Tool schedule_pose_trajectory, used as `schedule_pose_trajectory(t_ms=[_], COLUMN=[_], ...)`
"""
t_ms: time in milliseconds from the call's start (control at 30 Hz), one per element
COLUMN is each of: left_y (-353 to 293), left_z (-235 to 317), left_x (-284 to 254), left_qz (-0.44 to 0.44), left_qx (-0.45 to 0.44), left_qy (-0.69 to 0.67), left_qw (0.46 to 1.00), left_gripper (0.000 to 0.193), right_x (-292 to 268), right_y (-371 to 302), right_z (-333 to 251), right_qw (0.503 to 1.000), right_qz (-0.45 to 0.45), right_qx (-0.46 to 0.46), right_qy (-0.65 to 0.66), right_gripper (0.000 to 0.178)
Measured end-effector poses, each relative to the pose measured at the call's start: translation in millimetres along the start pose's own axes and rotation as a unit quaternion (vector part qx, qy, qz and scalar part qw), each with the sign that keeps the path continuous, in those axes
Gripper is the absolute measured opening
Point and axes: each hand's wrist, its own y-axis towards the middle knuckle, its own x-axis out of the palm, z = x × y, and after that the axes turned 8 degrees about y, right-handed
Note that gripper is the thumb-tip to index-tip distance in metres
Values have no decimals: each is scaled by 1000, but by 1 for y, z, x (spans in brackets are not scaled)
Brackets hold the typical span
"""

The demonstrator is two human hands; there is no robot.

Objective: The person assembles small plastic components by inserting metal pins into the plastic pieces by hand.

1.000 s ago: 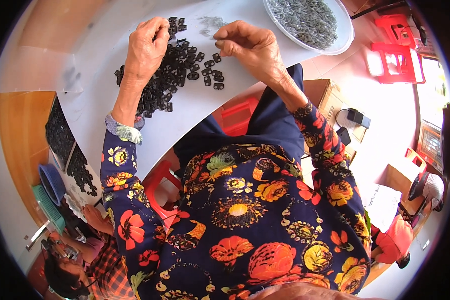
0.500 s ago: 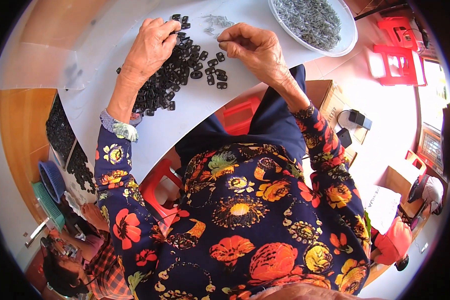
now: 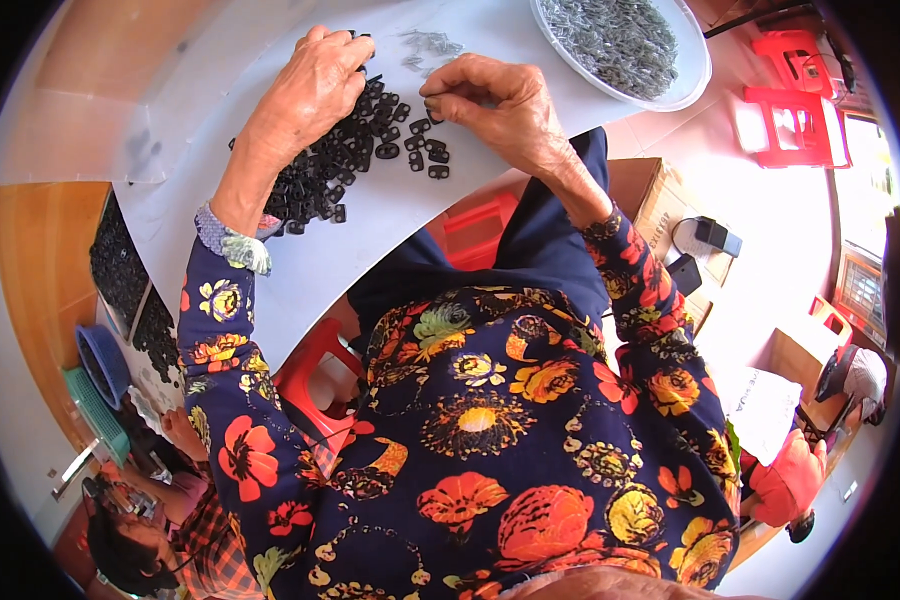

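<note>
My left hand (image 3: pixel 310 92) is closed over the far side of a heap of small black plastic pieces (image 3: pixel 315 180), each with two holes. Dark plastic shows at its fingertips, apparently one such piece, mostly hidden by the fingers. To the right, my right hand (image 3: pixel 500 105) has thumb and forefinger pinched together just above a few loose black pieces (image 3: pixel 430 150). What that pinch holds is too small to make out. Beyond both hands lies a small scatter of thin clear-grey parts (image 3: pixel 430 45) on the white tabletop (image 3: pixel 370 235).
A white round basin (image 3: pixel 705 75) full of grey parts stands at the table's right. Red stools (image 3: pixel 795 125) and a cardboard box (image 3: pixel 660 215) are on the right. At lower left, a person (image 3: pixel 135 545) works near a blue basket (image 3: pixel 105 365) and more black pieces (image 3: pixel 130 260).
My left hand has shifted slightly to the right at its fingertips, covering black pieces at the heap's far end. The right hand has moved a little left, still pinched.
</note>
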Motion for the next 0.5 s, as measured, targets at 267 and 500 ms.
schedule_pose_trajectory(t_ms=[267,500], left_y=[-9,-9], left_z=[32,68], left_x=[-1,14], left_qz=[27,13], left_qx=[-191,-204], left_qy=[-371,-640], left_qw=[908,741], left_gripper=[7,18], right_x=[-3,-6], right_y=[2,4], right_z=[4,11], right_qw=[990,983], right_qz=[52,49], right_qx=[-9,-49], right_qy=[131,170], right_gripper=[13,15])
